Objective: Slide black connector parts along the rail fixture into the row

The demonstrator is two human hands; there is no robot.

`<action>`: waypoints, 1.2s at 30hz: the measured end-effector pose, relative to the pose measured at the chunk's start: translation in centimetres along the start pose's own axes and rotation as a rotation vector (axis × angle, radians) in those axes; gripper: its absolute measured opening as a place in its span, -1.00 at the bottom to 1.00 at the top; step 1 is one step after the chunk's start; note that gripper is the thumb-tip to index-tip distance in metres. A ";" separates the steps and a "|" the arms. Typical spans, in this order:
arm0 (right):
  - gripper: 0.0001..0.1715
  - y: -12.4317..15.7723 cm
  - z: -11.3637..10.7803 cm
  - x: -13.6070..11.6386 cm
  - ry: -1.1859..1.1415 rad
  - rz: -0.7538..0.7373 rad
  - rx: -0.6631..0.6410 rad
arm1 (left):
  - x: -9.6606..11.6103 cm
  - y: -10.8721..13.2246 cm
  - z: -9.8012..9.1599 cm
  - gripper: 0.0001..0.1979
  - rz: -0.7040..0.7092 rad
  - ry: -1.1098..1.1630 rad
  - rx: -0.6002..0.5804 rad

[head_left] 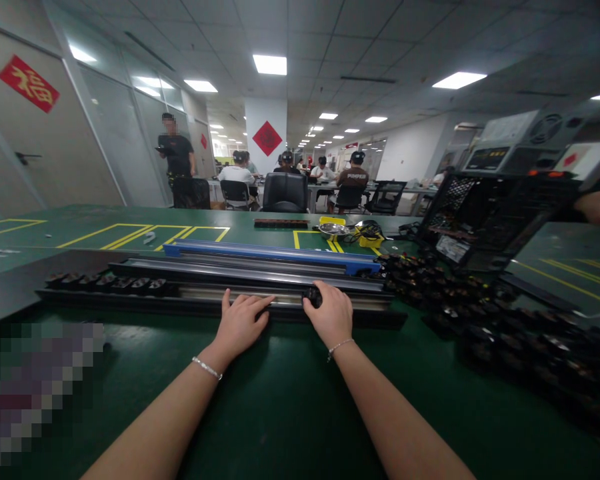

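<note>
Head view: the right hand has thumb and fingers closed around a small black fan-like block, set over the right half of a long black channel that lies across the green surface. The left hand lies palm down at the channel's middle, fingers spread, with nothing seen in its grasp.

About seven similar blocks stand in a row at the channel's left end. Judging by this, the filling seems under way but well short of finished: the pale floor shows bare between the row and the right hand, and a large pile of loose black parts lies along the surface's right side. A blue strip lies beyond the channel, toward the far edge.

The fingers cover most of the gripped block, so whether it touches the channel floor cannot be told. The surface's near edge is out of frame, mosaic masks the lower left, and parts in the pile blur together.
</note>
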State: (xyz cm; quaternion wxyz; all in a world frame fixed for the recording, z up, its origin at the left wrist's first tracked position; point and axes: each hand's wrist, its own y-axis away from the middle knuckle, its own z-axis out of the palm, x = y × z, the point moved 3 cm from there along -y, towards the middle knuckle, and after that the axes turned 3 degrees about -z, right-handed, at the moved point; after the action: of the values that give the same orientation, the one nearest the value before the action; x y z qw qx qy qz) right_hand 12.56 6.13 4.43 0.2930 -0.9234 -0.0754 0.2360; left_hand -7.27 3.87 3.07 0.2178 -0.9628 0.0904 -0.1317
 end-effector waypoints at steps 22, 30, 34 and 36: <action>-0.74 -0.3 -0.9 1.2 0.006 0.083 -0.053 | 0.0 0.0 0.0 -0.63 -0.001 0.009 -0.008; -0.76 -0.4 -1.6 2.3 0.036 0.115 -0.043 | -0.1 0.0 0.0 -0.63 0.004 0.033 -0.011; -0.75 -0.4 -1.8 2.8 0.061 0.147 -0.052 | -0.1 0.0 0.1 -0.63 0.008 0.026 -0.003; -0.75 -0.5 -1.7 2.8 0.068 0.169 -0.066 | -0.1 0.0 0.1 -0.63 0.007 0.024 -0.003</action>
State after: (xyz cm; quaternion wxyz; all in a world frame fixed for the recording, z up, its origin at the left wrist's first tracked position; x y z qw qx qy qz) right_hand 15.87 6.45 4.82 0.2439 -0.9431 0.0050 0.2258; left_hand -7.35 3.93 2.93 0.2158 -0.9612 0.0965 -0.1421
